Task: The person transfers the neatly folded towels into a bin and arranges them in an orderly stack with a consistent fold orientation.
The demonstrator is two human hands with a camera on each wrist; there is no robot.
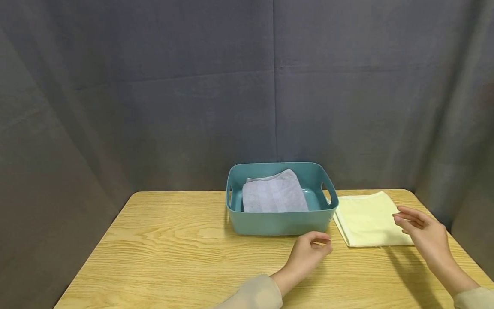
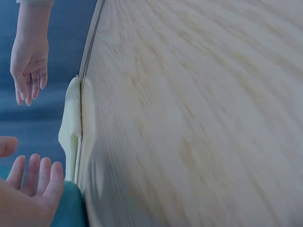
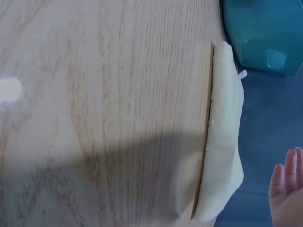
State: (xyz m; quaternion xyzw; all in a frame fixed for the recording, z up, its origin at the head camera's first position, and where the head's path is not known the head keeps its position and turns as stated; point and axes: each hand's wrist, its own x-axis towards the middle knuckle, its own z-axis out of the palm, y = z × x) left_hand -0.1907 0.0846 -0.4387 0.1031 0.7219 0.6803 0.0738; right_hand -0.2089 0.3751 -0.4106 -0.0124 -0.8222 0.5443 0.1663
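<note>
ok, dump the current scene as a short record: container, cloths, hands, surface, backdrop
container: teal bin, upright at the table's far side, handle slots in both ends
cloth_1: grey cloth, folded, inside the bin, right part of bin floor uncovered
cloth_2: pale yellow cloth, folded, on the table right of the bin; contact with bin unclear
left_hand: left hand, near the bin's front right corner, holding nothing
right_hand: right hand, raised by the yellow cloth's right side, holding nothing
surface: wood-grain table
backdrop: dark grey curtain

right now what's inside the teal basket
A folded grey cloth lies in the teal basket and is the only thing visible inside; whatever lies under it is covered.
</note>
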